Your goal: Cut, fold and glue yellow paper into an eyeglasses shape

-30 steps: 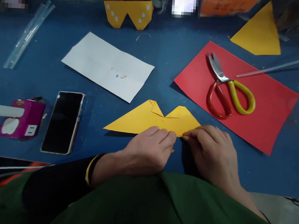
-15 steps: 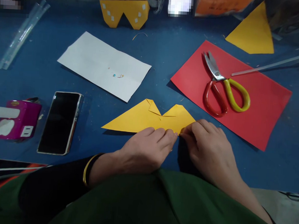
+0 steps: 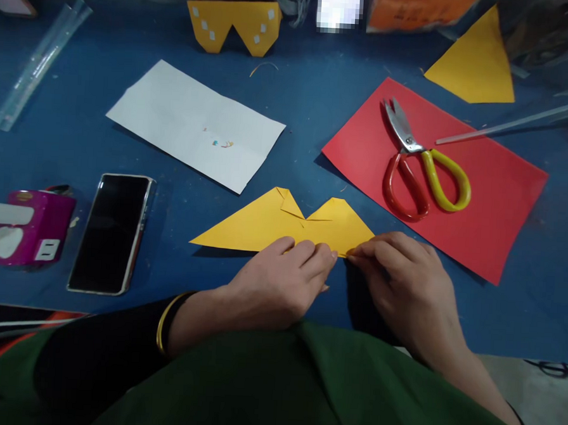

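Observation:
A folded yellow paper (image 3: 259, 224) with a notch in its far edge lies on the blue table (image 3: 186, 264) in front of me. My left hand (image 3: 285, 279) is closed at the middle of its near edge, fingertips pinching the paper there. Just to the right, my right hand (image 3: 404, 282) pinches the same near edge close to the paper's right end. Both thumbs are partly hidden beneath the fingers.
Scissors (image 3: 409, 143) lie on a red sheet (image 3: 494, 204) at the right. A white sheet (image 3: 188, 119), a phone (image 3: 111, 235) and a magenta tape dispenser (image 3: 36, 225) are at the left. Behind are a notched yellow piece (image 3: 234, 16) and another yellow paper (image 3: 477, 64).
My right hand has slid slightly to the right along the near edge, uncovering a little more of the yellow paper. My left hand has stayed almost in place.

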The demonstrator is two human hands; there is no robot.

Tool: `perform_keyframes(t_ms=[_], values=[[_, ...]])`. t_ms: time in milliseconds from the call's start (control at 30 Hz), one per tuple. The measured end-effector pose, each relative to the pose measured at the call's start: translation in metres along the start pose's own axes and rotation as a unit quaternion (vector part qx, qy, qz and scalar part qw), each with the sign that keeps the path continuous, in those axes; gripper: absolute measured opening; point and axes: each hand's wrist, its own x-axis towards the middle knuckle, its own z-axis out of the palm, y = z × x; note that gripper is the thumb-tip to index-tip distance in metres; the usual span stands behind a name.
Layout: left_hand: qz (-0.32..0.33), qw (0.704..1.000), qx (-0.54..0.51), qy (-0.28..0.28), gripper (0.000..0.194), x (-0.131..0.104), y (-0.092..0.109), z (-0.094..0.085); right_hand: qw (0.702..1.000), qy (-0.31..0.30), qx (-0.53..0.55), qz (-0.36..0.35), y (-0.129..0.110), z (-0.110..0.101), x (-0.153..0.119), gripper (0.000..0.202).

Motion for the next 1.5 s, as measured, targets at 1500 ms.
perform_keyframes(t_ms=[1500], values=[[-0.006,1.000,0.000,-0.026,0.047,0.004,-0.002,-0.004,0.997,-0.051,-0.027,0.052,0.011,-0.011,-0.001,0.022]])
